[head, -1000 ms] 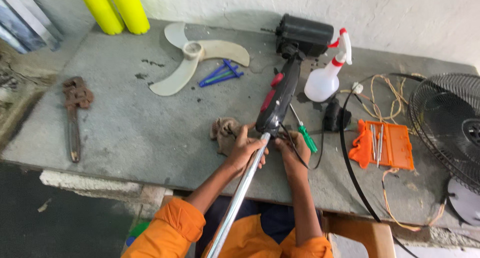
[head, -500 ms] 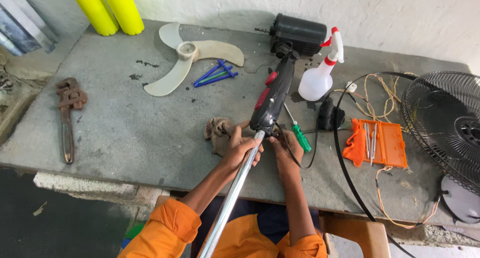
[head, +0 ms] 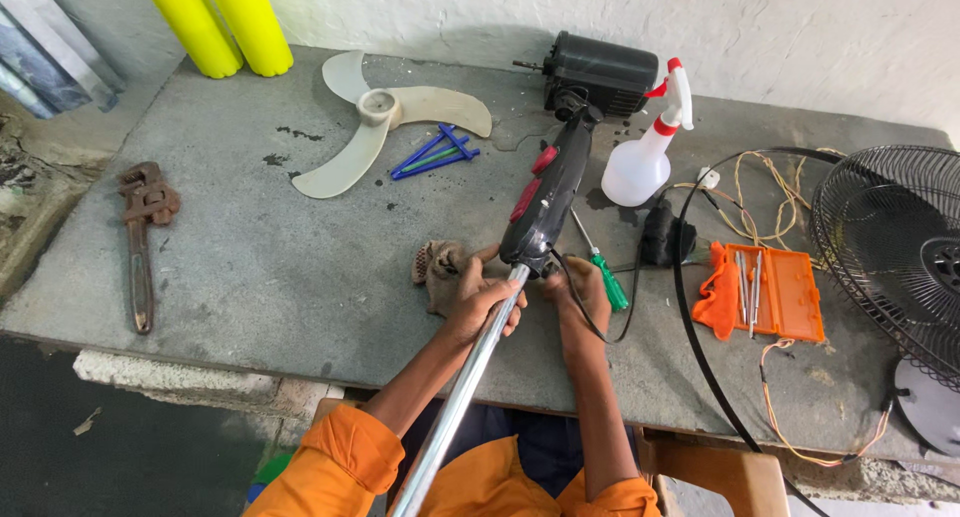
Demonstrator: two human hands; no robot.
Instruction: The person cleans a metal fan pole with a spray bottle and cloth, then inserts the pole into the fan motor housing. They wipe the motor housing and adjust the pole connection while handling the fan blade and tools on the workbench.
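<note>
Both hands gripped a long black fan neck with red buttons (head: 545,192) on its shiny metal pole (head: 460,397): the left hand (head: 478,299) clenched round the joint, the right hand (head: 585,287) curled just beside it. The assembly lay ahead on the grey stone tabletop (head: 250,267), looking stiff, top-heavy and best held at that joint. Right of the hands lay a green-handled screwdriver (head: 603,269).

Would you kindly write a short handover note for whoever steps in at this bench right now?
Left hand: wrapped around the chrome pole just below the black fan neck.
Right hand: at the base of the neck, by the black cord.
Motor is still joined to the neck and lies on the stone bench.
Already off: fan blade and wire guard.
Green screwdriver lies beside the right hand.
Left: the pole is still in the neck.
</note>
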